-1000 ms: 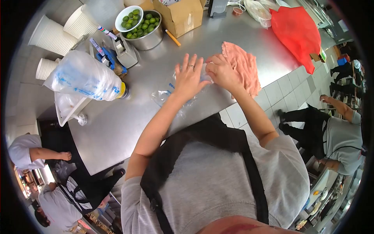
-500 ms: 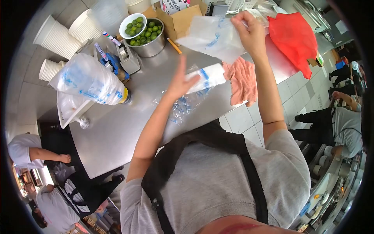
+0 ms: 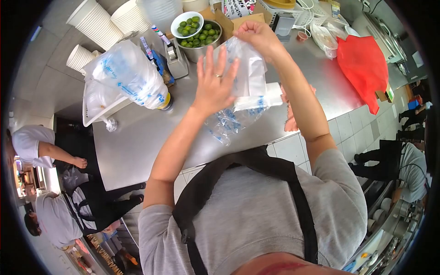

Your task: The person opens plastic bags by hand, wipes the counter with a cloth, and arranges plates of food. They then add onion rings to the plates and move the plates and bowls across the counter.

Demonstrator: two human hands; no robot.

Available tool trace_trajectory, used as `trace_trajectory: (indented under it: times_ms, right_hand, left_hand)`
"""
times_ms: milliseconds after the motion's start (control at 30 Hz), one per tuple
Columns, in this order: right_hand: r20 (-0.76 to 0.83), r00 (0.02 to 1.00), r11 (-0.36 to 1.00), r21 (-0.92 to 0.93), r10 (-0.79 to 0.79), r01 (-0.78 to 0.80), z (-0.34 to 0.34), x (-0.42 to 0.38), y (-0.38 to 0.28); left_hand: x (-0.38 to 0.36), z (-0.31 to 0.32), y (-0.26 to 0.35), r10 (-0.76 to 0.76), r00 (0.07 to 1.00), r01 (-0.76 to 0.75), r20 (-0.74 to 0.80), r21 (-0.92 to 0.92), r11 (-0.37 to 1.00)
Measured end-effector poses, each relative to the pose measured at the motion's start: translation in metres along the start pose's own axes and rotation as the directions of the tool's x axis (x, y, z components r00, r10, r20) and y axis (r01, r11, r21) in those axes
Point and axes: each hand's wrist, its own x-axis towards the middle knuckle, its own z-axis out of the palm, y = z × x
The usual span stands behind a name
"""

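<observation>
My right hand (image 3: pixel 257 39) pinches the top edge of a clear plastic bag (image 3: pixel 251 68), which hangs down over the steel table. With fingers spread, my left hand (image 3: pixel 214 85) is held up at the bag's left side, its palm overlapping the plastic in this view. Below the bag lies a folded stack of white plastic bags (image 3: pixel 270 95), with a crumpled clear wrapper (image 3: pixel 229 123) printed in blue beside it. A pink cloth (image 3: pixel 290 120) is partly hidden behind my right forearm.
At the back, a white bowl (image 3: pixel 187 19) of green limes rests on a metal pot (image 3: pixel 215 28). A tape dispenser (image 3: pixel 178 64) and a bag-covered stack (image 3: pixel 130 75) stand to the left. A red bag (image 3: pixel 364 68) lies on the right. Other people (image 3: pixel 64 213) stand beyond the table.
My right hand has moved left with the bag, which now hangs lengthwise instead of sideways. My left hand has turned, fingers spread, up against the bag. The whole view has shifted slightly.
</observation>
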Motion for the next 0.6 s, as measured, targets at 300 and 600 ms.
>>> trace_trajectory:
  times_ms: [300, 600]
  right_hand:
    - [0.005, 0.985, 0.92, -0.357, 0.175, -0.162, -0.034, 0.005, 0.055]
    - [0.433, 0.74, 0.689, -0.306, -0.515, 0.658, 0.01, -0.03, -0.025]
  left_hand:
    - [-0.018, -0.037, -0.041, -0.743, 0.586, 0.607, 0.324, -0.782, 0.137]
    - [-0.004, -0.022, -0.05, -0.606, 0.574, 0.814, 0.551, -0.466, 0.347]
